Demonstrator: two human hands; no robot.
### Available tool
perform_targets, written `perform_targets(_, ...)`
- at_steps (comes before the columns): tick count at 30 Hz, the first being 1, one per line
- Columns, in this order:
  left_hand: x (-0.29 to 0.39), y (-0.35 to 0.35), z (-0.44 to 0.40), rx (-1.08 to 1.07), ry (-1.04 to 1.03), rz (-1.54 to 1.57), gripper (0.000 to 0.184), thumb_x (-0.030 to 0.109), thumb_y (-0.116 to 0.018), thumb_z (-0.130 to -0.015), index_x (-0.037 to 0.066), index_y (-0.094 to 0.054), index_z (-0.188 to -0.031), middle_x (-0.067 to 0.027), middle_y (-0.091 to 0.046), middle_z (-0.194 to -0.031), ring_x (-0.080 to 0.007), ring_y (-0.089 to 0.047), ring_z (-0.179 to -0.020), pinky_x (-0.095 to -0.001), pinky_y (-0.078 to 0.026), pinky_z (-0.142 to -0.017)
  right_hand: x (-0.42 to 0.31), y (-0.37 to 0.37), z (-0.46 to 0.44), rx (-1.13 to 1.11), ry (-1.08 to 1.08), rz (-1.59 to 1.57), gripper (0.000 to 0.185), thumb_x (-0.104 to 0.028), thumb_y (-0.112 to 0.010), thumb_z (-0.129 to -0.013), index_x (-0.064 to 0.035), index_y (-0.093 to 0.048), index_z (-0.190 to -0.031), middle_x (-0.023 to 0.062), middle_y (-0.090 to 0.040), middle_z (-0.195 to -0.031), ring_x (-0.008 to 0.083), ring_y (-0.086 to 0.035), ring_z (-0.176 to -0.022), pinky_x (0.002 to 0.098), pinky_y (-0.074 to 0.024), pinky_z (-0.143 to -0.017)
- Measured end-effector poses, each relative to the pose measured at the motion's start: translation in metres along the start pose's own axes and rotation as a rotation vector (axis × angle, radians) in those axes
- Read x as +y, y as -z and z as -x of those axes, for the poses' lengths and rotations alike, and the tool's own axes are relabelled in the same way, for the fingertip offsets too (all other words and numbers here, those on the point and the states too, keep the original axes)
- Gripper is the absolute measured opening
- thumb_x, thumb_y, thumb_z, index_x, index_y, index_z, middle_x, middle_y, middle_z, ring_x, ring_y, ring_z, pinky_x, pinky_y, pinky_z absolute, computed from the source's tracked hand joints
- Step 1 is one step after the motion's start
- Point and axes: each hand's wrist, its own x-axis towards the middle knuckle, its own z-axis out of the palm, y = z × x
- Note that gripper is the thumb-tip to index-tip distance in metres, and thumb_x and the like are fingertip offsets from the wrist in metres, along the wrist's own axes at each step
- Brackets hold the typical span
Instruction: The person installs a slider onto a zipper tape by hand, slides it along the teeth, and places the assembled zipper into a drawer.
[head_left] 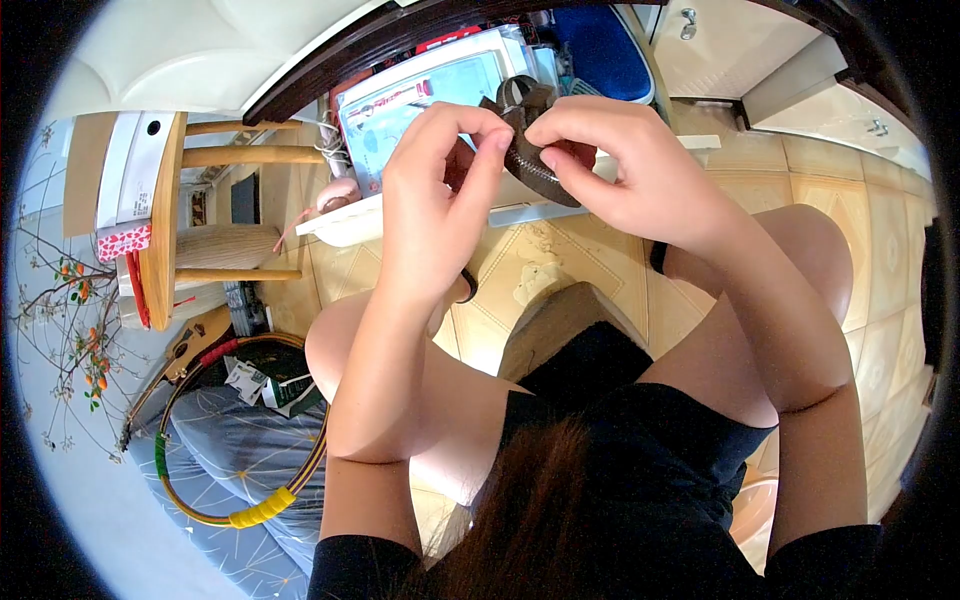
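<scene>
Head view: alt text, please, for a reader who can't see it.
A person's left hand and right hand pinch a dark curved item over a cluttered white drawer. Below is tiled floor; to the left, a yellow-wrapped hoop overlaps patterned fabric.

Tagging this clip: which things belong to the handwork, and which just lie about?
In hand:
- dark brown, curved, textured item, between left hand and right hand

Lying about:
- thin round hoop with yellow, green and red wrapping
- grey-blue patterned fabric

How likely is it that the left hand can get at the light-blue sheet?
Probably yes: the left hand appears near the light-blue sheet, much of which looks uncovered, though the fingers pinch the dark item.
</scene>
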Motion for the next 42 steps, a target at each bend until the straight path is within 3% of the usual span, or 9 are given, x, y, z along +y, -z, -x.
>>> perform_targets(2, -0.002, 0.000, 0.000, 0.022, 0.013, 0.029, 0.005, 0.004, -0.061, -0.083, 0.000, -0.059, -0.086, -0.0030, -0.052, -0.074, -0.0068, -0.043, -0.056, -0.0210, -0.035, -0.051, -0.001, -0.001, -0.001, 0.032, -0.011, -0.003, 0.011, -0.003, -0.059, -0.079, -0.0005, -0.059, -0.089, 0.0149, -0.060, -0.078, 0.0295, -0.060, -0.069, 0.0349, -0.0475, -0.062)
perform_targets(8, 0.002, 0.005, -0.001, 0.031, 0.078, 0.055, 0.006, 0.006, -0.059, -0.087, 0.000, -0.057, -0.088, 0.0004, -0.051, -0.074, -0.0043, -0.041, -0.057, -0.0194, -0.034, -0.051, 0.000, -0.001, -0.002, 0.035, -0.013, 0.005, 0.012, -0.003, -0.059, -0.079, -0.0001, -0.060, -0.090, 0.0153, -0.061, -0.079, 0.0291, -0.061, -0.070, 0.0339, -0.0487, -0.063)
perform_targets(11, 0.003, 0.006, -0.001, 0.026, 0.090, 0.097, 0.006, 0.007, -0.059, -0.088, 0.001, -0.057, -0.088, 0.0022, -0.051, -0.072, -0.0028, -0.040, -0.057, -0.0183, -0.033, -0.051, 0.003, -0.002, -0.001, 0.025, 0.025, 0.021, 0.018, 0.004, -0.058, -0.080, 0.0013, -0.059, -0.097, 0.0099, -0.060, -0.082, 0.0166, -0.057, -0.067, 0.0266, -0.0461, -0.059)
perform_targets(14, 0.002, 0.006, -0.001, 0.016, 0.090, 0.111, 0.005, 0.006, -0.058, -0.088, 0.001, -0.058, -0.089, 0.0029, -0.051, -0.071, -0.0021, -0.040, -0.057, -0.0180, -0.033, -0.050, 0.004, -0.001, -0.002, 0.023, 0.018, 0.019, 0.017, 0.004, -0.058, -0.080, 0.0012, -0.059, -0.097, 0.0099, -0.061, -0.082, 0.0167, -0.057, -0.068, 0.0267, -0.0463, -0.060)
perform_targets(17, 0.000, 0.005, -0.001, -0.005, 0.116, 0.140, 0.006, 0.005, -0.059, -0.086, 0.002, -0.059, -0.092, 0.0026, -0.052, -0.073, -0.0021, -0.040, -0.057, -0.0177, -0.033, -0.050, 0.002, -0.003, -0.004, 0.059, 0.007, 0.012, 0.012, -0.003, -0.059, -0.078, -0.0002, -0.060, -0.089, 0.0155, -0.061, -0.079, 0.0295, -0.061, -0.070, 0.0342, -0.0487, -0.063)
perform_targets(27, -0.001, 0.008, -0.002, -0.142, 0.030, -0.038, 0.007, 0.003, -0.060, -0.083, 0.001, -0.059, -0.089, -0.0039, -0.053, -0.076, -0.0081, -0.044, -0.057, -0.0214, -0.037, -0.052, 0.003, -0.004, -0.005, -0.004, 0.047, 0.027, 0.010, -0.003, -0.058, -0.079, -0.0016, -0.061, -0.088, 0.0139, -0.059, -0.078, 0.0308, -0.059, -0.068, 0.0357, -0.0466, -0.061)
perform_targets(32, -0.004, 0.006, -0.003, -0.078, -0.015, -0.041, 0.005, 0.003, -0.058, -0.084, 0.000, -0.058, -0.089, -0.0058, -0.053, -0.077, -0.0100, -0.046, -0.059, -0.0220, -0.038, -0.054, 0.003, -0.005, -0.005, 0.002, 0.012, 0.005, 0.011, -0.003, -0.058, -0.079, -0.0015, -0.061, -0.089, 0.0141, -0.059, -0.078, 0.0298, -0.060, -0.068, 0.0345, -0.0470, -0.061)
perform_targets(38, -0.002, 0.013, -0.005, -0.023, 0.083, -0.041, 0.007, 0.006, -0.057, -0.087, -0.001, -0.058, -0.088, -0.0043, -0.053, -0.074, -0.0099, -0.046, -0.061, -0.0240, -0.040, -0.057, 0.007, -0.007, -0.006, 0.056, -0.052, -0.061, 0.012, -0.006, -0.059, -0.082, -0.0004, -0.061, -0.092, 0.0122, -0.061, -0.076, 0.0195, -0.060, -0.065, 0.0295, -0.0468, -0.061)
perform_targets(42, 0.003, 0.017, -0.006, -0.026, 0.211, 0.176, 0.008, 0.006, -0.055, -0.089, -0.001, -0.057, -0.089, -0.0013, -0.050, -0.070, -0.0078, -0.044, -0.061, -0.0237, -0.039, -0.057, 0.003, 0.001, -0.009, 0.022, -0.359, -0.316, 0.010, -0.006, -0.055, -0.089, -0.0018, -0.060, -0.096, -0.0017, -0.058, -0.081, 0.0066, -0.051, -0.073, 0.0212, -0.0426, -0.068)
